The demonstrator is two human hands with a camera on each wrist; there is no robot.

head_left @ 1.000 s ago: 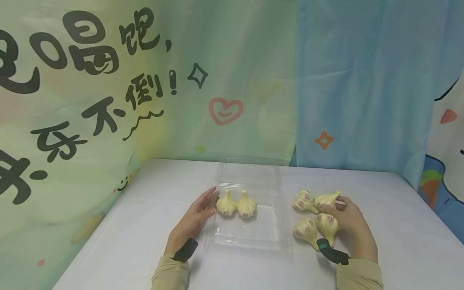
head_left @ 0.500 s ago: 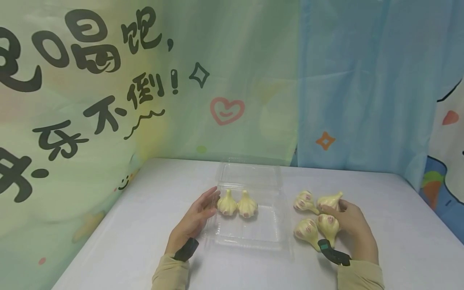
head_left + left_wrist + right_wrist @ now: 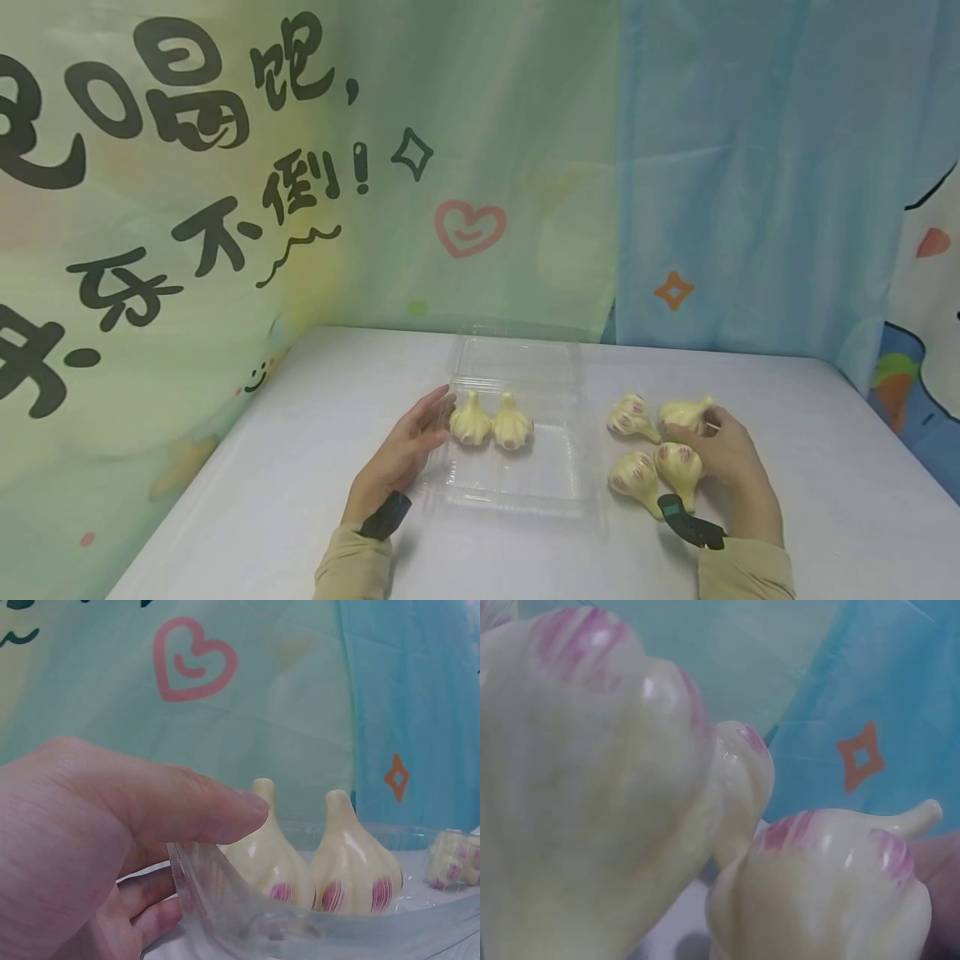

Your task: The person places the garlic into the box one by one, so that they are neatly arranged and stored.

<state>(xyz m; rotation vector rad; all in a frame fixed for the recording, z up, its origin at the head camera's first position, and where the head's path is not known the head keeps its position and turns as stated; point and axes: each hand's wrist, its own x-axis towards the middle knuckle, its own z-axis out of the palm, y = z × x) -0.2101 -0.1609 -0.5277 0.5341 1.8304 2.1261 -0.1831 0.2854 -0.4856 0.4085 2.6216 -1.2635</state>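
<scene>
My left hand (image 3: 401, 450) holds the left wall of an open clear plastic container (image 3: 517, 504), thumb over the rim and fingers outside it, as the left wrist view shows. In the container, two garlic bulbs stand side by side, a left bulb (image 3: 470, 423) and a right bulb (image 3: 512, 425), stems up. To the right of the container, my right hand (image 3: 723, 450) grips a garlic bulb (image 3: 684, 415) at the back of a cluster, thumb in front. Its far fingers are mostly hidden. In the right wrist view only a sliver of the hand (image 3: 943, 877) shows at the edge.
Three more bulbs lie close by: one at the back left (image 3: 630, 415), one at the front left (image 3: 633, 477) and one at the front right (image 3: 678, 465). The container's clear lid (image 3: 517, 360) lies folded back. Printed curtains (image 3: 525, 167) hang behind the white table (image 3: 247, 500).
The bulb in my right hand has shifted slightly to the right, away from the back left bulb, with the fingers closing more around it. My left hand and the container stay in place.
</scene>
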